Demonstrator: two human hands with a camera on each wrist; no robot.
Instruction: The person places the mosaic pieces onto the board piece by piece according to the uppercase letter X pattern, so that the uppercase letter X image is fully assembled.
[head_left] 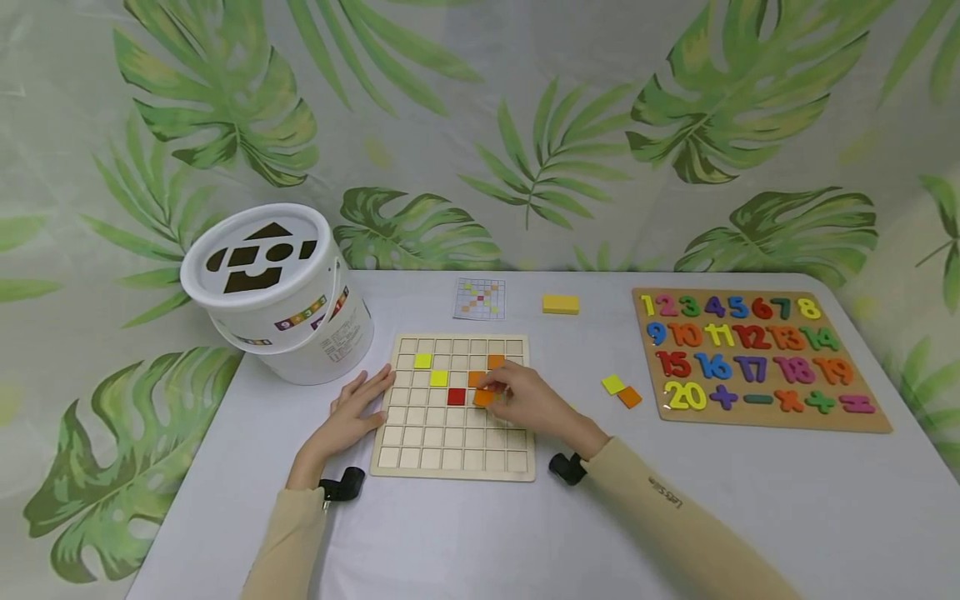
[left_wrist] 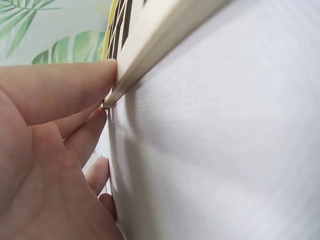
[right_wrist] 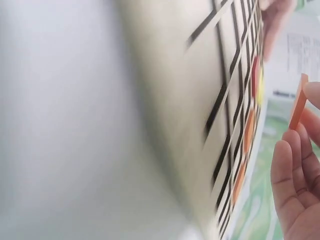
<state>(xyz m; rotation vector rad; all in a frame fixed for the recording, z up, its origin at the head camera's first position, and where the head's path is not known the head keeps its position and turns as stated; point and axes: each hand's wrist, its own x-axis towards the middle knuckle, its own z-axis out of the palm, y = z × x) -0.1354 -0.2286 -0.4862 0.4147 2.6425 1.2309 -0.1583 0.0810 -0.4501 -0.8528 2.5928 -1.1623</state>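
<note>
Sleeves (head_left: pixel 675 517) in beige fill the near edge of the head view; from them we trace each hand to its contact. Our right hand (head_left: pixel 528 402) pinches a thin orange tile (head_left: pixel 483 397) between its fingertips; the right wrist view shows that tile (right_wrist: pixel 298 108) edge-on, lifted clear of the board (right_wrist: pixel 200 100). The tile is square, flat and plain orange, and it sits over the grid just right of the red tile (head_left: pixel 456 397). The right hand arches over the board's right-centre cells, wrist low on the table (head_left: pixel 750 500).

Our left hand (head_left: pixel 352 412) lies flat with fingers straight, gripping nothing; its fingertips (left_wrist: pixel 75 85) touch the board's left edge (left_wrist: pixel 150 45).

The board (head_left: pixel 450 450) is a pale wooden grid. Two yellow tiles (head_left: pixel 431 369) run diagonally from upper left, and two orange tiles (head_left: pixel 487 370) lie at upper right.

Further out we note a loose yellow-and-orange pair (head_left: pixel 621 390), a yellow block (head_left: pixel 560 304), a pattern card (head_left: pixel 479 298), a white bucket (head_left: pixel 277 292) and a number puzzle (head_left: pixel 753 358).
</note>
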